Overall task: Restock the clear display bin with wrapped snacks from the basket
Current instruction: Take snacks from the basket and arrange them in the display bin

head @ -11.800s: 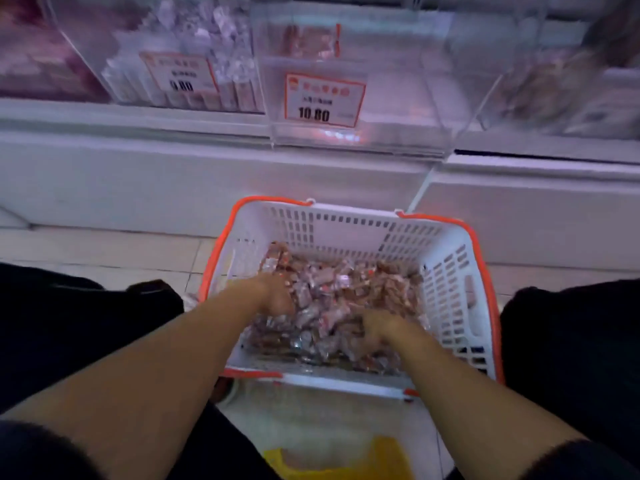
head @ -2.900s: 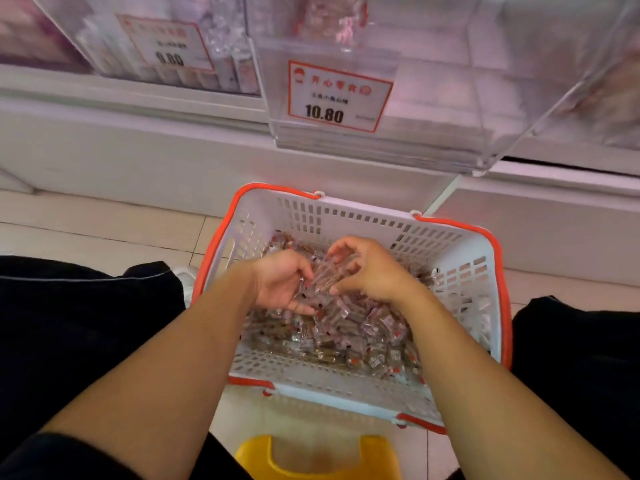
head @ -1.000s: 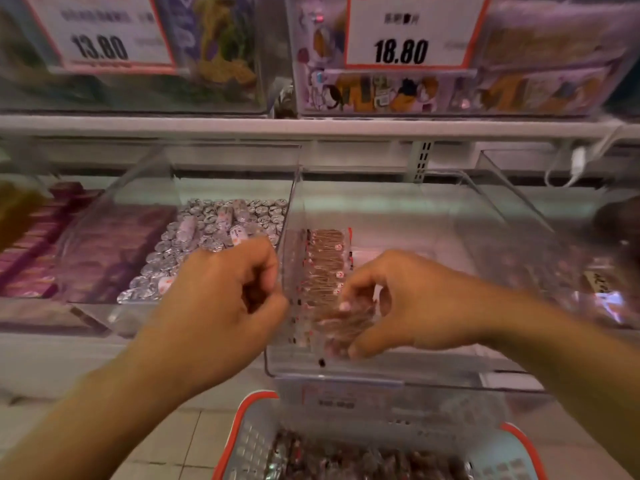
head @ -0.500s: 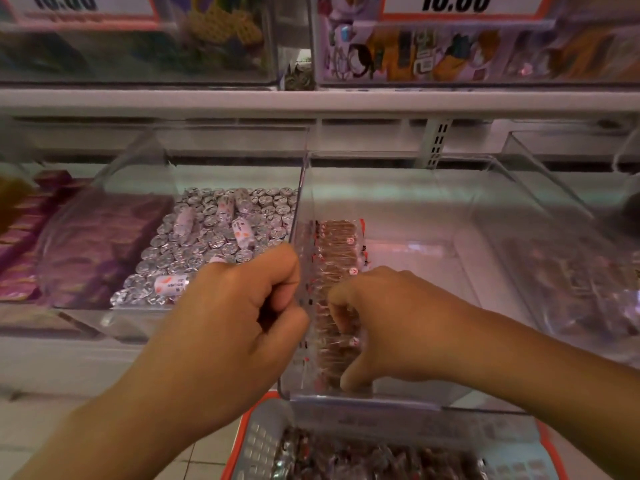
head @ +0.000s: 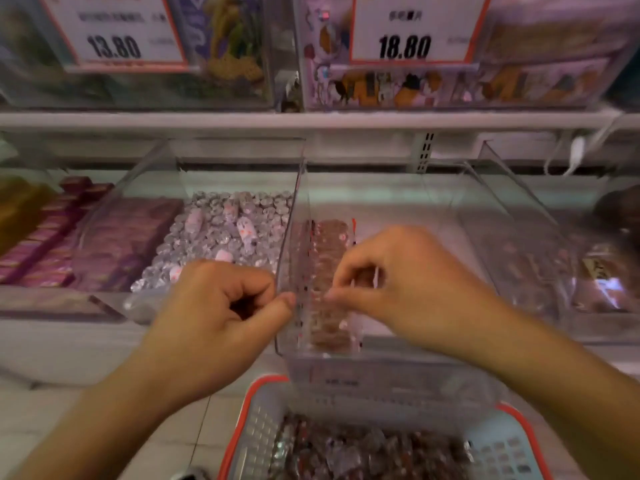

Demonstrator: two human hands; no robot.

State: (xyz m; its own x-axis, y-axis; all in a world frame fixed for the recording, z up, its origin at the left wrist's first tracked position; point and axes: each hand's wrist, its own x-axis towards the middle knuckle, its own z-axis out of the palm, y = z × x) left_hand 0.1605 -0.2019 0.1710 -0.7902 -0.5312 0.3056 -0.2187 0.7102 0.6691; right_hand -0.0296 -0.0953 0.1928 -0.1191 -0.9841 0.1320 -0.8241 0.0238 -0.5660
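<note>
The clear display bin [head: 388,375] stands at mid-shelf, with one neat row of reddish-brown wrapped snacks [head: 329,244] along its left wall. My right hand [head: 408,282] reaches into the bin and pinches a few wrapped snacks [head: 341,299] at the near end of that row. My left hand [head: 221,313] is curled into a fist just outside the bin, thumb tip against the left wall; nothing shows inside the fist. Below the bin, the white basket with an orange rim [head: 256,393] holds a heap of the same snacks [head: 363,452].
To the left sits a bin of silver-wrapped round candies [head: 225,230], then purple packs [head: 114,237]. A bin of brown packs [head: 536,268] is on the right. An upper shelf [head: 311,119] carries bins with price tags 13.80 [head: 114,46] and 18.80 [head: 405,46].
Both hands have come up from the basket to the bin. In the last half second the right hand shifted slightly right along the snack row; the left fist stayed at the wall.
</note>
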